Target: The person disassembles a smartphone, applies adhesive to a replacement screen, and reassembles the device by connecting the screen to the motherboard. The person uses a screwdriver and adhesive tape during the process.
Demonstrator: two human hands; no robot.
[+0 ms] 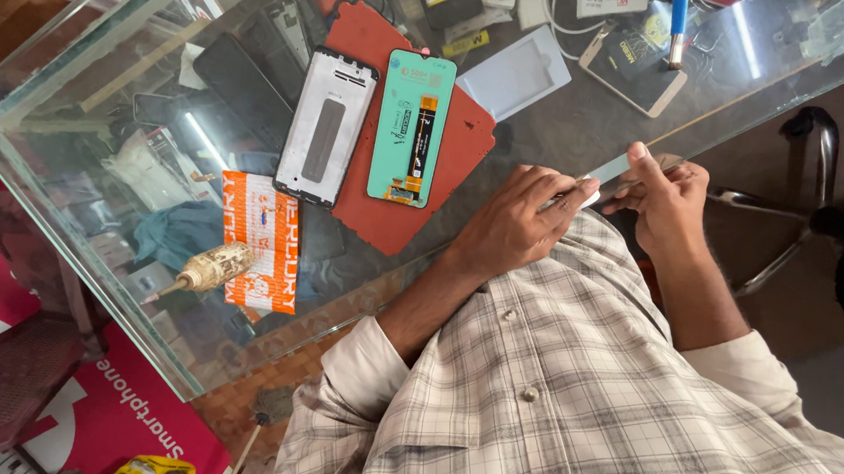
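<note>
Two hands on one thin, pale strip of film (616,169), held just off the near edge of the glass-topped bench (571,128). My left hand (516,219) pinches one end in a closed fingertip grip; my right hand (668,198) pinches the other, thumb up. Judgement: keep the strip taut and level, touching only its ends, so it does not crease or smudge.

On the bench, well apart from the strip: a teal phone display panel with an orange flex strip (411,128) and a white phone frame (327,125), side by side on a red mat (448,159). Beyond: a white tray (515,74), a gold phone (634,67), an orange-and-white packet (261,241), a glue bottle (207,269). Nothing lies between hands and panel.
</note>
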